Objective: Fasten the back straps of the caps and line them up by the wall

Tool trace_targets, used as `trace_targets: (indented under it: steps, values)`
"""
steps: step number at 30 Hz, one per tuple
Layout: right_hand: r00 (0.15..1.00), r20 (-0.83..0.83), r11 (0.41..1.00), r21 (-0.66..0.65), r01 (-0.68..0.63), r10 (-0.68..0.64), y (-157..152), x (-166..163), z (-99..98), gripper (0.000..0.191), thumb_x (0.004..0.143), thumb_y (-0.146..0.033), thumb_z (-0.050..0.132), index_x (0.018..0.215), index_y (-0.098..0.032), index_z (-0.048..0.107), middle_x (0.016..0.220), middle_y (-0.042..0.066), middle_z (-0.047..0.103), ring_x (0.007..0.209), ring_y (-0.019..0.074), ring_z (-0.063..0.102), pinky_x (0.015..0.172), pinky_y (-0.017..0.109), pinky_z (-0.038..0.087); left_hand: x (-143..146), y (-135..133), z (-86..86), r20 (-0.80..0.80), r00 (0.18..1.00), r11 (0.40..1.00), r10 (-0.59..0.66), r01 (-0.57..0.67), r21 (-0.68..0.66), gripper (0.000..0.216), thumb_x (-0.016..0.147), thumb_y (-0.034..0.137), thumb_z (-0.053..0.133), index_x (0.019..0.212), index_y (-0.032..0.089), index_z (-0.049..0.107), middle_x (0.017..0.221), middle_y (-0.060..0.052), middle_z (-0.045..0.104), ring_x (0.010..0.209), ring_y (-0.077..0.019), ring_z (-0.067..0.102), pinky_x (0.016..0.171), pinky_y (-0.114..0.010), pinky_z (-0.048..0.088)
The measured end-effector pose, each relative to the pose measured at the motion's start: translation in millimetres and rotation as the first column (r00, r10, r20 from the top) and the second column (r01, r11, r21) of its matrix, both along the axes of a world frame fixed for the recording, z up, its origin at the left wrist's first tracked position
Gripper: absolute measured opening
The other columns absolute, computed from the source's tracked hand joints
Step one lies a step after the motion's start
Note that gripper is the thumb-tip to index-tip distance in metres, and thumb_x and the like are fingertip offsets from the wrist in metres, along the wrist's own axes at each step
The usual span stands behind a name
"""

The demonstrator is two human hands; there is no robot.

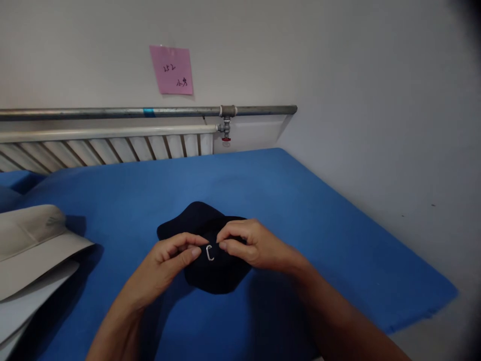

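A dark navy, nearly black cap point(218, 276) lies on the blue-covered surface, its brim point(190, 218) pointing away and to the left. On its near side shows a small silver C-shaped buckle point(209, 253). Just left of the buckle, my left hand point(171, 258) pinches the cap's dark fabric between thumb and fingers. My right hand point(250, 243) is closed in a pinch on the fabric to the buckle's right, thumb against index finger. Whether a strap end sits in either pinch is too dark to make out.
Blue cloth point(319, 225) covers the surface under the cap. Several stacked light-coloured caps point(33, 250) stand at the left edge. Behind are a white radiator point(143, 145), a metal pipe point(112, 113), a red-handled valve point(226, 135) and a pink note point(172, 70) on the wall.
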State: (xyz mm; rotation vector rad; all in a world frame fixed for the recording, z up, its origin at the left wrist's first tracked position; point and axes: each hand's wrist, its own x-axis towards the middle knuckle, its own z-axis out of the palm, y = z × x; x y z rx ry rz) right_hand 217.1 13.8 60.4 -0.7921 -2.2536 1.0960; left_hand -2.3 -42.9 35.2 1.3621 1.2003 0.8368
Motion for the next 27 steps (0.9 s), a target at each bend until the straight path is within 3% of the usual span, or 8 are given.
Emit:
trace_targets:
  steps: [6,12,17,20,27]
  values:
    - [1.0,-0.005,0.999,-0.02,-0.026,0.026,-0.6,-1.4,-0.3,0.012,0.081,-0.011,0.058,0.08,-0.015,0.069,0.074,-0.001,0.064,0.068,0.0088,0.056,0.065,0.02,0.042,10.2,-1.9,1.7,-0.025,0.996,0.995,-0.083,0.081,-0.066,0.024,0.076,0.039,0.07,0.087,0.02,0.062,0.07,0.004,0.054,0.063,-0.0098,0.045,0.057,-0.022,0.036]
    - [0.999,0.025,0.982,-0.188,-0.029,0.035,-1.3,-2.8,-4.5,0.012,0.081,-0.028,0.066,0.08,-0.016,0.069,0.062,-0.004,0.055,0.055,0.0068,0.045,0.051,0.019,0.035,15.7,-3.0,3.2,-0.13,0.987,0.995,-0.09,0.085,-0.048,0.02,0.08,0.036,0.064,0.079,0.017,0.059,0.061,0.006,0.045,0.056,-0.0086,0.037,0.051,-0.022,0.028]
    - [0.993,0.053,0.993,-0.044,-0.106,0.108,-1.5,-4.2,-4.1,0.007,0.08,-0.023,0.067,0.083,-0.017,0.07,0.077,-0.001,0.061,0.068,0.0092,0.054,0.061,0.02,0.04,16.0,-2.6,5.1,-0.127,0.985,0.993,-0.112,0.105,-0.058,0.019,0.082,0.036,0.062,0.078,0.017,0.061,0.063,0.005,0.047,0.057,-0.0088,0.039,0.052,-0.022,0.029]
    - [0.993,0.067,0.995,0.016,-0.099,0.098,-1.3,-6.2,-6.3,0.007,0.081,-0.021,0.064,0.079,-0.016,0.069,0.072,-0.002,0.059,0.065,0.0087,0.053,0.061,0.02,0.039,15.7,-2.4,4.2,-0.11,0.981,0.987,-0.158,0.154,-0.047,0.02,0.083,0.037,0.062,0.079,0.017,0.061,0.064,0.005,0.046,0.058,-0.0086,0.038,0.052,-0.022,0.03]
    - [0.996,0.02,0.996,-0.016,-0.086,0.086,-2.5,-8.7,-10.0,0.008,0.081,-0.02,0.062,0.076,-0.016,0.067,0.069,-0.002,0.059,0.063,0.0089,0.051,0.06,0.021,0.039,10.7,-3.1,1.5,-0.139,0.976,0.986,-0.168,0.168,-0.01,0.026,0.086,0.042,0.057,0.08,0.017,0.059,0.065,0.005,0.044,0.059,-0.0095,0.036,0.053,-0.023,0.029]
